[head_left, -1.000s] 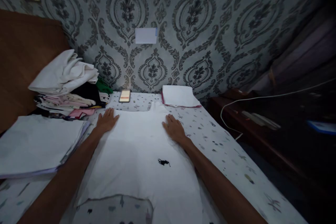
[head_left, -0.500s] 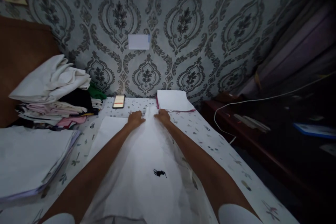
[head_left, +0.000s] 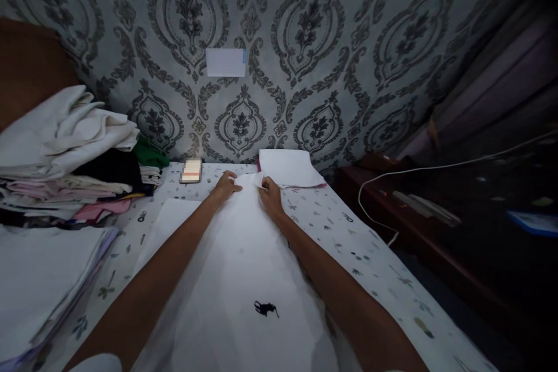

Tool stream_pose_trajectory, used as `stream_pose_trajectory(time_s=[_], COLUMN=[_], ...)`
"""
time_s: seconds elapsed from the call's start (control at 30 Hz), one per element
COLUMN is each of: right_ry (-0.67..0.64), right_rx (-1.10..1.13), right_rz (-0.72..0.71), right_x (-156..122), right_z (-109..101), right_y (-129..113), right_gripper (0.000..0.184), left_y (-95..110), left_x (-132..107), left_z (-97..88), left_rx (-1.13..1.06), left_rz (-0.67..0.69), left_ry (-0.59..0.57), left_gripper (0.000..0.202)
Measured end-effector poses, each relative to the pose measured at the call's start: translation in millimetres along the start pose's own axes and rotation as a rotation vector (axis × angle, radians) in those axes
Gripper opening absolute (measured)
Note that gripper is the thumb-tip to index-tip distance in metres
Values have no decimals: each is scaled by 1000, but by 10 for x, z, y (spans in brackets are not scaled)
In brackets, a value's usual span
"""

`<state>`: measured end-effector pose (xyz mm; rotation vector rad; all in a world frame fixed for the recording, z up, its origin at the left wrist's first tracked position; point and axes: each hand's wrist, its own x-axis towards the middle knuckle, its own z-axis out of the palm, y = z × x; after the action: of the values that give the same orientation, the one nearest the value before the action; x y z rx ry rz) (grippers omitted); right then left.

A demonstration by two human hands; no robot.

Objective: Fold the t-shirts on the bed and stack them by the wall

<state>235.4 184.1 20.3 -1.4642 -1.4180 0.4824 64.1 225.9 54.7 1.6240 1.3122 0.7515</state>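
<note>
A white shirt (head_left: 244, 256) with a small black emblem (head_left: 265, 308) stretches between my forearms, from close to me out to the far part of the bed. At its far left edge, my left hand (head_left: 226, 185) pinches the cloth between thumb and fingers. My right hand (head_left: 271, 193) is closed on the far right edge, fingers curled in. The two hands are a short way apart, with a narrow strip of cloth between them. Below, the shirt's near end runs out of view.
Folded white cloth (head_left: 288, 167) lies beyond my right hand. At left are a phone (head_left: 192, 170), a heap of clothes (head_left: 65, 133), a folded white stack (head_left: 43, 279) and a flat white piece (head_left: 168, 218). A white cable (head_left: 418, 169) crosses the dark desk (head_left: 418, 232) at right.
My hands have shifted slightly and the far end of the shirt, bunched narrow before, now looks wider and flatter between them. The view has moved a little, with the left-hand things sliding leftward.
</note>
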Motion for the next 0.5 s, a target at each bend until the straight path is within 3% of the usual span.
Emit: stream_pose_trajectory(time_s=[0.13, 0.27, 0.4, 0.5], right_ry=[20, 12, -224, -372], right_rx=[-274, -443, -539, -593], right_rz=[69, 66, -185, -273], right_x=[-35, -146, -385, -511], right_z=[-34, -25, 43, 62], right_y=[-83, -218, -265, -188], right_gripper=[40, 48, 51, 51], left_y=[-12, 22, -109, -303], left_x=[-105, -323, -667, -880], left_z=[-57, 6, 237, 274], left_rx=[228, 392, 479, 544], left_rz=[101, 197, 445, 512], left_ry=[147, 218, 76, -74], left_gripper=[41, 32, 40, 56])
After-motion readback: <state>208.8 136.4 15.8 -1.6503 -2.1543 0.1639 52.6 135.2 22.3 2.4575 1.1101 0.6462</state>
